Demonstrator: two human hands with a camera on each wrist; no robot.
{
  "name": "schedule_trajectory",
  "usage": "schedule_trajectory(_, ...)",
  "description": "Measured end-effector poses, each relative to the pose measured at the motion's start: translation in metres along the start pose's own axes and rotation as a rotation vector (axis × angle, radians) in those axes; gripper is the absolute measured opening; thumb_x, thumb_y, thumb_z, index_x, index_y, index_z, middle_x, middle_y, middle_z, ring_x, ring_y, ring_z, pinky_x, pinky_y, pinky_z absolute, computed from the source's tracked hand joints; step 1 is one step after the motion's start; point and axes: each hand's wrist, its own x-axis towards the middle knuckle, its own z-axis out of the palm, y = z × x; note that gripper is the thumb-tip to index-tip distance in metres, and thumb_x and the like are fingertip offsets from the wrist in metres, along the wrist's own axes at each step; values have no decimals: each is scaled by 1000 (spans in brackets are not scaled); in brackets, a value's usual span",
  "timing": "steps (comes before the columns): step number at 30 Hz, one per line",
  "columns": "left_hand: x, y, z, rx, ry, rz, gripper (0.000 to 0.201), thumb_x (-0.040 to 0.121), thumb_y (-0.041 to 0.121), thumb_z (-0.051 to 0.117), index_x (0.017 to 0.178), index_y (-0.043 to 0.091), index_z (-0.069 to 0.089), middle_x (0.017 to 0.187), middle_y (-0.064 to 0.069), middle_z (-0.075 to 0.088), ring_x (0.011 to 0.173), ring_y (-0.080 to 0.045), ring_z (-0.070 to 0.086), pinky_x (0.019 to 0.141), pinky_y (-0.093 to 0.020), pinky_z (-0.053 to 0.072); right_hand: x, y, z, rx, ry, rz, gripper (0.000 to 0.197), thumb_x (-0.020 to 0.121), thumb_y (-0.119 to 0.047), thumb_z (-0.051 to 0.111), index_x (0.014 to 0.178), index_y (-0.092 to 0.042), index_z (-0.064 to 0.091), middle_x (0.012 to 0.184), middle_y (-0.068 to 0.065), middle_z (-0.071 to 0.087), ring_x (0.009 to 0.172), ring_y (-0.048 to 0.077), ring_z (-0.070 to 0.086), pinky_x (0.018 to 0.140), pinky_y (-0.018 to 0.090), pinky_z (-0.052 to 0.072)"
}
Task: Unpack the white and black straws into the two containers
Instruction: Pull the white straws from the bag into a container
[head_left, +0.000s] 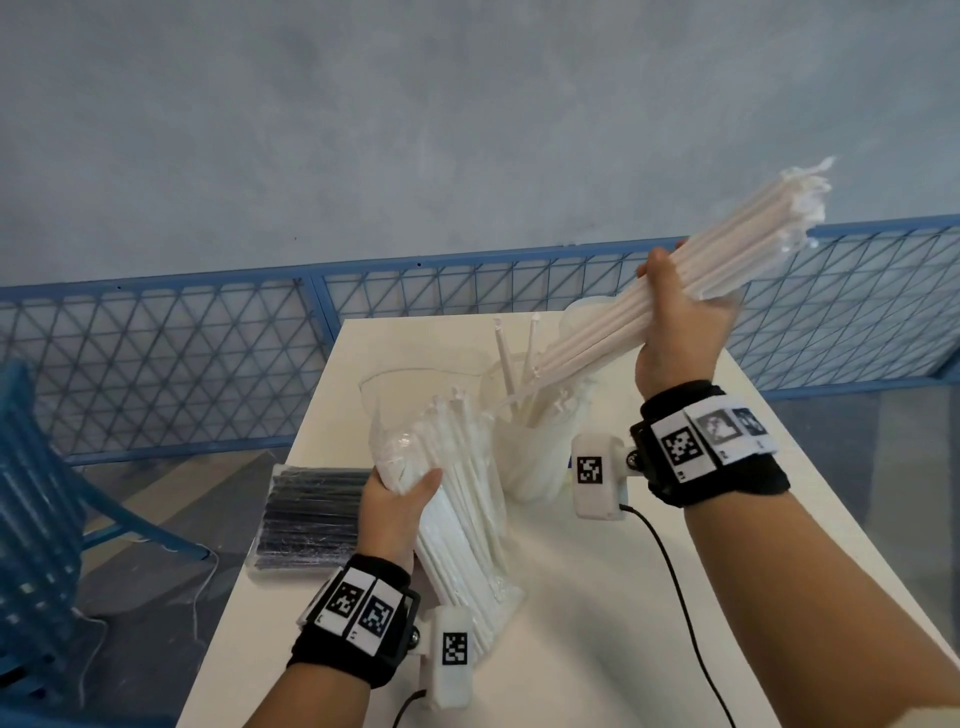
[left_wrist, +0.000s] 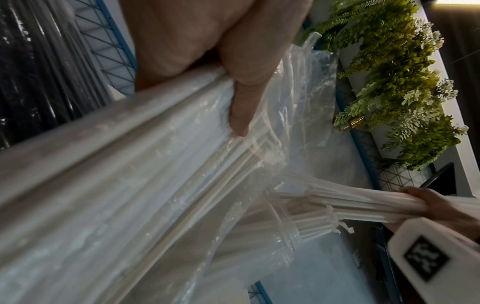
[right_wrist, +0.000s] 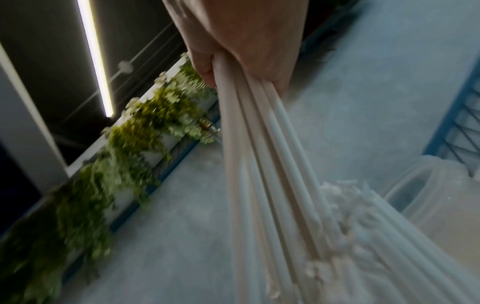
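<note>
My left hand (head_left: 400, 499) grips a clear plastic pack of white straws (head_left: 462, 514) (left_wrist: 130, 185), tilted up from the white table (head_left: 597, 597), its open top end toward the containers. My right hand (head_left: 680, 322) grips a bundle of white straws (head_left: 691, 265) (right_wrist: 259, 164), slanted with its lower end over a clear container (head_left: 535, 441) that holds several white straws. A second clear container (head_left: 587, 312) stands behind it, partly hidden by the bundle. A sealed pack of black straws (head_left: 311, 519) lies at the table's left edge.
A blue mesh fence (head_left: 182, 364) runs behind the table. A blue chair (head_left: 36, 519) stands at the left. Black cables (head_left: 670, 571) trail from the wrist cameras across the table. Green foliage (left_wrist: 389, 82) hangs along the wall.
</note>
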Motion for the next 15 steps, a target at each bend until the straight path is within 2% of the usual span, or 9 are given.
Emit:
schedule_trajectory(3, -1, 0, -1, 2, -4, -1, 25, 75, 5, 73, 94, 16, 62, 98, -8, 68, 98, -28, 64, 94, -48, 49, -3, 4, 3, -43, 6, -45, 28, 79, -7, 71, 100, -6, 53, 82, 7, 62, 73, 14, 63, 75, 30, 56)
schedule_trajectory(7, 0, 0, -6, -3, 27, 1, 22, 76, 4, 72, 89, 18, 62, 94, -5, 67, 97, -29, 63, 93, -46, 49, 13, -9, 0, 78, 147, -61, 25, 80, -5, 69, 95, -10, 50, 64, -6, 65, 64, 10, 64, 70, 26, 56)
schedule_trajectory(9, 1, 0, -6, 0, 32, -6, 22, 76, 4, 72, 90, 17, 62, 94, -5, 67, 97, -29, 63, 93, -47, 49, 16, -9, -1, 75, 145, -61, 25, 80, -6, 69, 95, -11, 50, 64, -6, 65, 64, 10, 64, 70, 26, 55)
schedule_trajectory(12, 0, 1, 0, -2, 15, -9, 24, 76, 4, 72, 93, 16, 61, 97, -7, 67, 99, -29, 63, 93, -47, 49, 8, 2, 3, -41, 47, -62, 30, 79, -9, 70, 102, -8, 51, 80, 6, 64, 71, 12, 64, 74, 28, 56)
schedule_trajectory(15, -3, 4, 9, 5, -19, 0, 24, 76, 3, 72, 92, 17, 61, 95, -6, 67, 96, -27, 63, 92, -45, 50, -3, 16, 8, -133, -132, 1, 32, 78, -12, 73, 103, -5, 54, 94, 18, 63, 83, 21, 65, 79, 34, 57)
